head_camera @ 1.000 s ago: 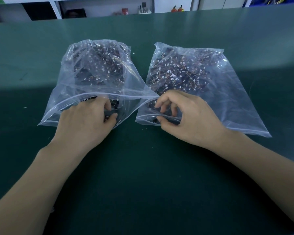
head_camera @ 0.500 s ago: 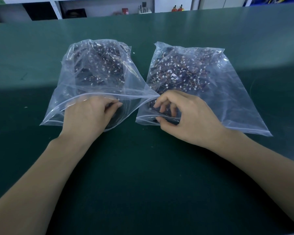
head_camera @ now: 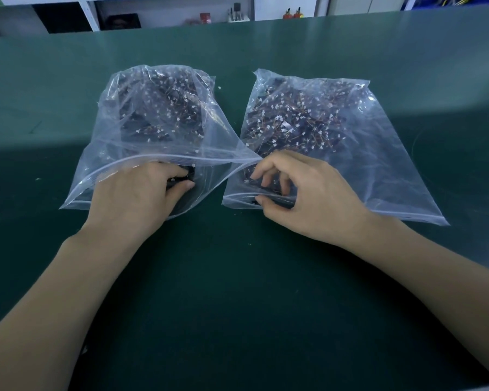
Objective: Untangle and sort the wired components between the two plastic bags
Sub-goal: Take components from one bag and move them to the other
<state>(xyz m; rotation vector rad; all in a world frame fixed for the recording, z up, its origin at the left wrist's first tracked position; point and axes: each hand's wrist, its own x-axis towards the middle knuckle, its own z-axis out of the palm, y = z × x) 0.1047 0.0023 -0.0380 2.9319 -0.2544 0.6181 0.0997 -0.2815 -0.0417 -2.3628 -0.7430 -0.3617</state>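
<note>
Hands work at the mouths of two clear zip-lock bags lying side by side on a dark green desk. The left bag sits puffed up, its zip edge gaping toward the near side, and the left hand reaches into that opening. Its fingers are curled around a dark clump of wired components just inside the mouth, the thumb pressed against the same clump, so the grip is clenched on those parts. Further back in the same bag, a heap of dark components with small white connectors fills the far half.

The right bag lies flatter, its near corner just beside the left bag's stretched zip edge. The right hand rests at its mouth on the near left corner, fingers bent down into the opening and thumb under the lower lip of the plastic; whether it is pinching a component or only the bag's edge cannot be told. Inside, a wide tangle of dark parts with white plugs and thin orange-red wires spreads across the far left portion.

Beyond the far edge of the desk, white shelving holds small blurred items.
</note>
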